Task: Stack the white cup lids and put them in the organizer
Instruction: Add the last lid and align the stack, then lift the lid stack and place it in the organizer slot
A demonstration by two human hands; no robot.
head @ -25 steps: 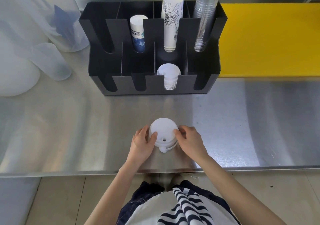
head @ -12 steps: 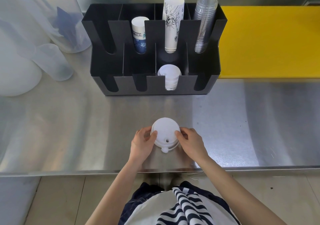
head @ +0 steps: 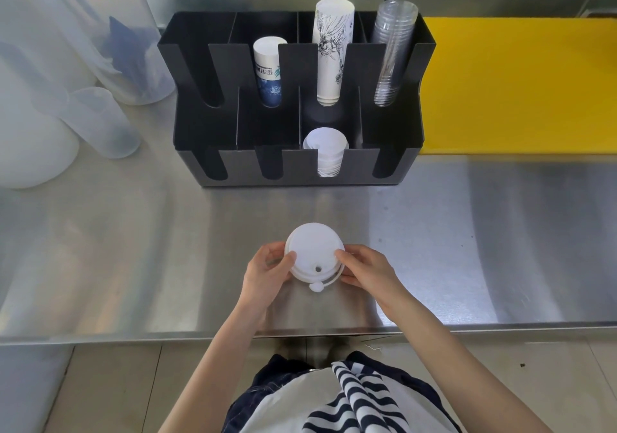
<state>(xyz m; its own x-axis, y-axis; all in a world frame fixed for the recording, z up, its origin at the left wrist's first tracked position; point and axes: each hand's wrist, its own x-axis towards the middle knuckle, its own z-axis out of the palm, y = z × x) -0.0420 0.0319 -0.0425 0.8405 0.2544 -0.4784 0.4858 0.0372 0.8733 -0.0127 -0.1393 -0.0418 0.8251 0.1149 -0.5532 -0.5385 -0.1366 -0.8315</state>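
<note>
Nothing here can really be read. The short paper cup stack in the back row of the black organizer carries a dark band of printed characters above a blue patterned lower part, but the characters are too small and blurred to make out. The tall paper cup stack beside it shows a black line drawing and a few tiny marks near its rim, none legible. The white lids in the person's hands show no print.
</note>
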